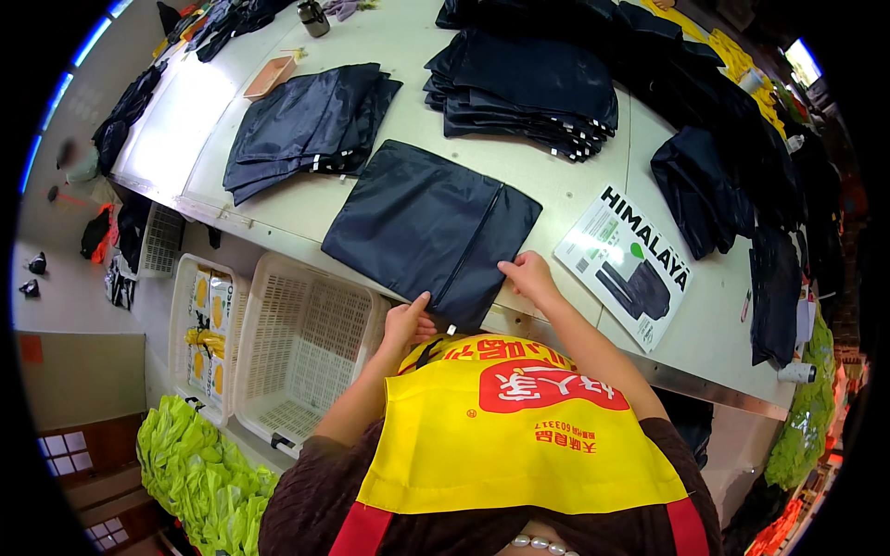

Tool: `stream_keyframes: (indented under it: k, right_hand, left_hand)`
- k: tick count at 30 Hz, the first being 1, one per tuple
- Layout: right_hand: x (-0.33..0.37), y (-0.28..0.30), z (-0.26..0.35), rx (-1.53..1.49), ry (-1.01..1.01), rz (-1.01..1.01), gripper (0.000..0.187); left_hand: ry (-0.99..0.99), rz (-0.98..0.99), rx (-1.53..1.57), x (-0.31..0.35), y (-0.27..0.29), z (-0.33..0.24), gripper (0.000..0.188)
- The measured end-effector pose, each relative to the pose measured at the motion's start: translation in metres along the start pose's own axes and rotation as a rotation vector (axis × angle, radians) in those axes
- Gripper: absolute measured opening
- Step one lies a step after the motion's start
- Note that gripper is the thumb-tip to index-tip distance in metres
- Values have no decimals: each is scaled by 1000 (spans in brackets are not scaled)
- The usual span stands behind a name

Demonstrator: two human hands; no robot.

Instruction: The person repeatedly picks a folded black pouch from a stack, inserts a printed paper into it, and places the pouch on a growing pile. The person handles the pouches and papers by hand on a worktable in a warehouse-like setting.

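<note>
Pinching black fabric point(422, 222), right fingers point(525, 269) together.

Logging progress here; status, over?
Left hand at near edge of folded black fabric; right hand at right edge. Fabric mostly flat. White printed packet apart, at right.

Beyond folded black cloth point(417, 222), tabletop point(405, 69) lane runs between left stack point(306, 120) and far stack point(524, 83), both blocking. Right of cloth, narrow tabletop strip, then flat printed package point(635, 278); farther, black bundle point(700, 190) obstructs. Left hand point(408, 324) blocks cloth's near edge, right hand point(528, 276) right edge.
</note>
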State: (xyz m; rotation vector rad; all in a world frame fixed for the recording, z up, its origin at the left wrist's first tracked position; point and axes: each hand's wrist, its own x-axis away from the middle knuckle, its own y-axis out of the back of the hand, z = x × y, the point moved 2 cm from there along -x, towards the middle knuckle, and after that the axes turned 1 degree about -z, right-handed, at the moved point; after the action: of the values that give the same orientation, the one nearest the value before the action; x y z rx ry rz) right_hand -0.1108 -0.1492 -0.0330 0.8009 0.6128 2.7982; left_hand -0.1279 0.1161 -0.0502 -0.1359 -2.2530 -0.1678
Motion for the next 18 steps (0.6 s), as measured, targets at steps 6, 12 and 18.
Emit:
stream_keyframes:
  k: [6,12,18]
  right_hand:
    - [20,9,48,-573,-308,593,21]
    - [60,64,78,-585,-33,740,29]
    - [61,133,1,215,203,114,46]
  left_hand:
    - [-62,126,460,18,10,-25,62]
    - [-335,229,698,60,21,-112,50]
    - [-886,-542,446,113,79,-230,30]
